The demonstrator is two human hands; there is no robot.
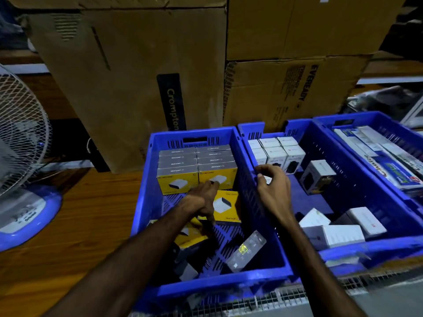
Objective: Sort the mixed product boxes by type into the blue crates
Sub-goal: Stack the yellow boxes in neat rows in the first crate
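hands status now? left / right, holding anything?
Left hand: fingers extended on a loose yellow box, grip unclear.
Right hand: closed on a small white box.

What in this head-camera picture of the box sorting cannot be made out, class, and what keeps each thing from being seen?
- Right hand, head view: curled fingers hide most of the small white item in it; its type is unreadable.
- Yellow box: the left hand covers part of it.
- Grey box tops: print too small to read.
- Right crate: cut off by the frame's right edge; its boxes are blurred.
- Clear pack: motion blur hides its contents.
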